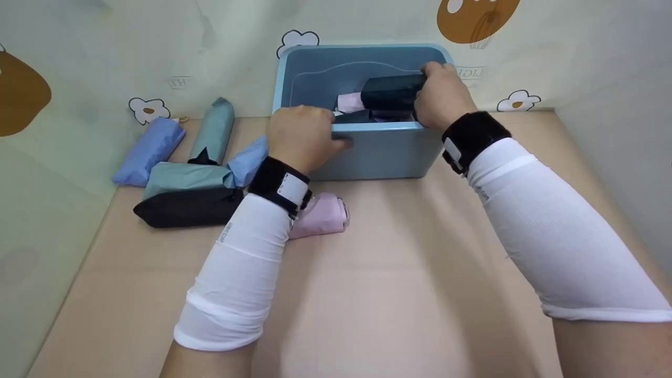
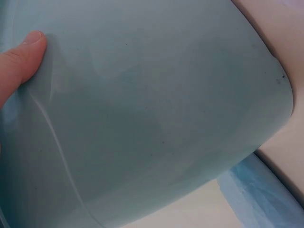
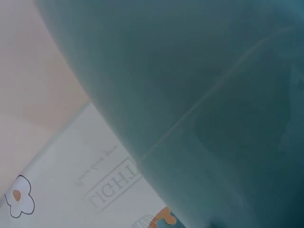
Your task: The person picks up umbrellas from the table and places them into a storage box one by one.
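A blue-grey plastic bin point(image 1: 378, 155) stands on the table against the back wall. My left hand point(image 1: 302, 134) grips its front rim near the left corner. In the left wrist view, the thumb point(image 2: 26, 57) presses on the bin's outer wall. At the bin's right side, my right hand point(image 1: 443, 97) grips the right end of a dark folded umbrella point(image 1: 394, 92), lying sideways inside the opening. Its fingertips are partly hidden. Beneath are a pink folded umbrella point(image 1: 349, 102) and other dark ones, mostly hidden by the front wall. The right wrist view shows only the bin's wall point(image 3: 190, 95) and surroundings.
Left of the bin lie folded umbrellas: a periwinkle one point(image 1: 149, 152), two green ones, including one upright-pointing point(image 1: 214, 128), a light blue one point(image 1: 248, 163) and a black one point(image 1: 189, 207). A pink umbrella point(image 1: 320, 215) lies by my left wrist. Patterned cloth walls point(image 1: 231, 58) enclose the table.
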`<state>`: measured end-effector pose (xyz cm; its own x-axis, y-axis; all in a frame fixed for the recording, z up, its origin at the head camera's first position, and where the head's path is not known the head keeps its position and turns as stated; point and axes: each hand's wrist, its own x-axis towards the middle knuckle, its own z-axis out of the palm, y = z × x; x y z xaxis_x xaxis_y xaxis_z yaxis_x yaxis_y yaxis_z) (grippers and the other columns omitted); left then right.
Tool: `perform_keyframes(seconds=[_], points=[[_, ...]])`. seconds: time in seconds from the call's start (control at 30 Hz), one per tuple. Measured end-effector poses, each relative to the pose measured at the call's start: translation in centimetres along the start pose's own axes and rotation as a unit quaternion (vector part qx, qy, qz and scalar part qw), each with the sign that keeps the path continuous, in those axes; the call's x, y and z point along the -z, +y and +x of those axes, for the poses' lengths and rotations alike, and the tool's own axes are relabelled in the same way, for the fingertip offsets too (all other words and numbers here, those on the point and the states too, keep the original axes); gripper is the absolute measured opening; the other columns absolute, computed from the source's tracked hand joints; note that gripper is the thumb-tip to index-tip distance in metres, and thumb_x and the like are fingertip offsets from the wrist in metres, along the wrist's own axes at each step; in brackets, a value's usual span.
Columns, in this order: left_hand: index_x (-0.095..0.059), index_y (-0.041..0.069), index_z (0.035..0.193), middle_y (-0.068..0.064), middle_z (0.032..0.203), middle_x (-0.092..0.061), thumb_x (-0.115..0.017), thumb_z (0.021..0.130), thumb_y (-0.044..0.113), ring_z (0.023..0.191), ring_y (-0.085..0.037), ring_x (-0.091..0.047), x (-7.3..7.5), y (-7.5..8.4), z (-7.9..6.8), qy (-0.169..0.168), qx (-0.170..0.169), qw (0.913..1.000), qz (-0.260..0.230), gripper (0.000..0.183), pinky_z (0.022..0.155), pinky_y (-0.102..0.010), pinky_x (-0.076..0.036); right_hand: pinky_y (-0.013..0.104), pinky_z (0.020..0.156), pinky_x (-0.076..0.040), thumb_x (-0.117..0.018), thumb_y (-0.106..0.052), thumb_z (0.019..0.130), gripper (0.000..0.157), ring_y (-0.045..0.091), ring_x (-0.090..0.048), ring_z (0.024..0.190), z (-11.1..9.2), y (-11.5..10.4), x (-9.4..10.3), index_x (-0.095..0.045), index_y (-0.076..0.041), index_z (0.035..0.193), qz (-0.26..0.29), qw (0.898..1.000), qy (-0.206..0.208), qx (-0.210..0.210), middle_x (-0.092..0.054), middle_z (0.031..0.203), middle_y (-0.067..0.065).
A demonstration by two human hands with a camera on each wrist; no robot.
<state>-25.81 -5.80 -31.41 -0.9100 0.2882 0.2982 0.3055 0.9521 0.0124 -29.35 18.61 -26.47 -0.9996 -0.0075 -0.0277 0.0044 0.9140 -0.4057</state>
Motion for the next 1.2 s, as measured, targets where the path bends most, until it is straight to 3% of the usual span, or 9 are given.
perform_keyframes(seconds=[0.17, 0.43, 0.8, 1.03, 1.2], points=[[-0.076, 0.012, 0.095, -0.006, 0.085, -0.076, -0.074, 0.087, 0.067, 0.077, -0.03, -0.071, 0.0, 0.0, 0.0, -0.006, -0.001, 1.0, 0.002, 0.055, 0.067, -0.047, -0.055, 0.041, 0.127, -0.032, -0.041, 0.0, 0.102, 0.067, 0.031, -0.044, 0.148, 0.1, -0.1, -0.1, -0.023, -0.004, 0.166, 0.028, 0.999, 0.022, -0.028, -0.026, 0.17, 0.019], [-0.075, 0.012, 0.092, -0.005, 0.082, -0.075, -0.073, 0.087, 0.068, 0.075, -0.029, -0.069, 0.0, 0.0, -0.1, -0.011, 0.003, 0.9999, -0.003, 0.056, 0.067, -0.046, -0.054, 0.042, 0.128, -0.031, -0.046, 0.0, 0.102, 0.067, 0.03, -0.044, 0.147, 0.2, -0.3, -0.3, -0.026, -0.006, 0.166, 0.032, 0.998, 0.013, -0.05, -0.031, 0.169, 0.016], [-0.074, 0.012, 0.09, -0.005, 0.08, -0.073, -0.074, 0.087, 0.067, 0.074, -0.029, -0.067, 0.0, 0.1, -0.1, -0.009, 0.01, 0.9999, -0.009, 0.055, 0.066, -0.047, -0.054, 0.042, 0.129, -0.028, -0.035, -0.01, 0.108, 0.055, 0.026, -0.041, 0.151, -0.2, 0.1, -0.6, -0.034, -0.008, 0.164, 0.05, 0.998, 0.036, -0.034, -0.037, 0.167, 0.012], [-0.075, 0.012, 0.09, -0.007, 0.083, -0.076, -0.075, 0.087, 0.064, 0.079, -0.032, -0.07, 0.0, 0.0, -0.1, 0.001, 0.003, 0.9999, -0.011, 0.053, 0.068, -0.048, -0.055, 0.043, 0.127, -0.032, -0.039, -0.016, 0.107, 0.05, 0.03, -0.045, 0.147, -0.7, 0.5, -0.9, -0.048, -0.002, 0.154, 0.048, 0.995, 0.082, 0.014, -0.048, 0.158, 0.015], [-0.075, 0.012, 0.091, -0.007, 0.083, -0.075, -0.074, 0.087, 0.065, 0.078, -0.031, -0.069, 0.0, 0.0, 0.0, -0.007, 0.004, 0.9999, -0.008, 0.054, 0.069, -0.048, -0.055, 0.046, 0.126, -0.033, -0.042, -0.024, 0.108, 0.05, 0.031, -0.043, 0.147, -1.0, 0.7, -1.1, -0.05, -0.006, 0.154, 0.047, 0.994, 0.095, -0.001, -0.048, 0.16, 0.011]])
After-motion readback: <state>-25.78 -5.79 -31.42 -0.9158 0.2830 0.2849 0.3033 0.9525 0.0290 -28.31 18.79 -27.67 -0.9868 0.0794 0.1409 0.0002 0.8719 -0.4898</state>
